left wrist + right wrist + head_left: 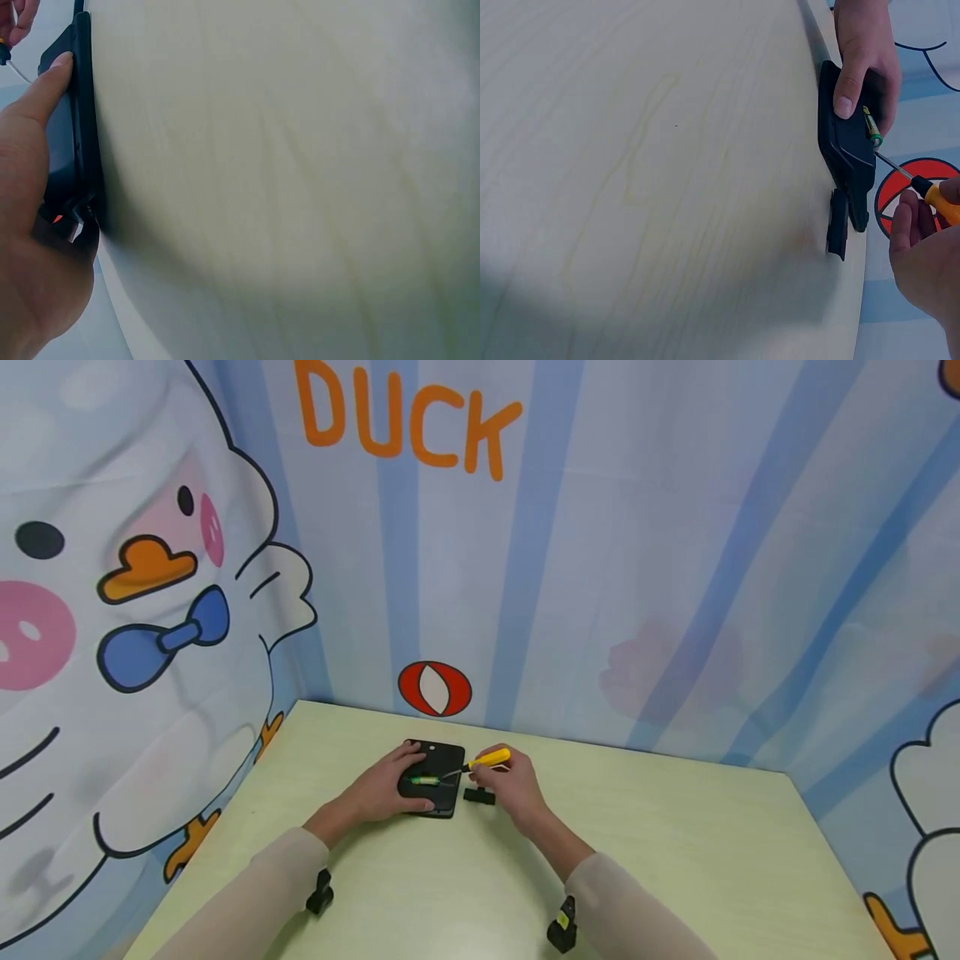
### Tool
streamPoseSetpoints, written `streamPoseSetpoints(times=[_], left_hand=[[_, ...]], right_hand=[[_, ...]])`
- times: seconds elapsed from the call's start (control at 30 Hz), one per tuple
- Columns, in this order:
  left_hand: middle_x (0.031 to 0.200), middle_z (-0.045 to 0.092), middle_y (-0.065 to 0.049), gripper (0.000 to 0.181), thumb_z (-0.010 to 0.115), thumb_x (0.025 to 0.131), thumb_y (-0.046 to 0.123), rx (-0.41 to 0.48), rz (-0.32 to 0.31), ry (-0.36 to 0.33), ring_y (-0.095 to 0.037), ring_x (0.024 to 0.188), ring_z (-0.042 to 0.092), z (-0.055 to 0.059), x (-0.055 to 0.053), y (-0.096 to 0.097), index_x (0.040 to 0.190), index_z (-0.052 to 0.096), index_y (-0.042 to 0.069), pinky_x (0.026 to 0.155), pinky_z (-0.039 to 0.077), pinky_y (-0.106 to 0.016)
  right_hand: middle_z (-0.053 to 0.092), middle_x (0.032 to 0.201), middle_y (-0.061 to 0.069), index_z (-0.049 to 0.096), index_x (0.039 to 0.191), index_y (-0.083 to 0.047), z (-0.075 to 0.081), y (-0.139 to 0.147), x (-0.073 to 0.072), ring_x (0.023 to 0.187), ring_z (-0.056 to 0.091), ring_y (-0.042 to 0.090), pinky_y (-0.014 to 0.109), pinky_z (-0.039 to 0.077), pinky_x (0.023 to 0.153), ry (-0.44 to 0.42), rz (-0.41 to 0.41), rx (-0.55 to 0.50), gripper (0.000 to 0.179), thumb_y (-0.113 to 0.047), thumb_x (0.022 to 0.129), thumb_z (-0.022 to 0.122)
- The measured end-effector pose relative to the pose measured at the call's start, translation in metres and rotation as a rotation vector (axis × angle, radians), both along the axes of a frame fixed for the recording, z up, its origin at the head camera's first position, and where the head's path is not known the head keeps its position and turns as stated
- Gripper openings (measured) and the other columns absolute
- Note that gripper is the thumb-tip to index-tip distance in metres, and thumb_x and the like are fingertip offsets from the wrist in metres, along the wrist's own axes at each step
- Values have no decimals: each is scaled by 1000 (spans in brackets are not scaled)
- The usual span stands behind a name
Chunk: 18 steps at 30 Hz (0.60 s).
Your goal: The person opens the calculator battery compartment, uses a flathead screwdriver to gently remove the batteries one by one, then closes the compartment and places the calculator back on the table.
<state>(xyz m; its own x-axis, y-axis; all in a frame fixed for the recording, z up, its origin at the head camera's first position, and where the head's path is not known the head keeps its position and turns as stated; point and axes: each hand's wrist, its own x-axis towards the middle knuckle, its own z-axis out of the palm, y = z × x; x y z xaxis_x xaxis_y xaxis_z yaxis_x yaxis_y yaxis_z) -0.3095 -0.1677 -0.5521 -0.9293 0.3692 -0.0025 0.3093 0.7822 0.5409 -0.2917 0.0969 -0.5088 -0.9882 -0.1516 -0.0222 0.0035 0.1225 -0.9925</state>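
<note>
We note right hand (517, 785) grasping yellow-handled screwdriver (491, 758), left hand (381, 785) gripping black device (448, 757); prying too hard could, we judge, flick the battery (425, 781) loose.

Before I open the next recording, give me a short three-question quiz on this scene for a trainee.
1. Which hand holds the screwdriver?
2. True or false: the left hand is on the black case.
3. Which small thing shows at the case, near the screwdriver's tip?
a) a coin
b) a battery
c) a key

Key:
1. The right hand.
2. True.
3. b
</note>
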Motion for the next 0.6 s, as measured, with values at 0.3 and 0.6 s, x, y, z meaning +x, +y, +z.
streamPoseSetpoints(times=[0.3,0.6], left_hand=[[172,31,-13,100,84,85,60,-1,-2,5,-37,160,24,2,1,0,160,47,7,122,34,-59],[172,30,-13,99,84,85,60,4,3,-5,-37,160,24,4,2,1,160,46,7,123,33,-59]], right_hand=[[70,107,15,69,111,2,1,11,0,95,74,26,41,62,92,64,31,30,17,-3,95,75],[71,108,15,71,111,2,3,20,2,90,72,22,32,63,86,68,5,54,20,-8,95,77]])
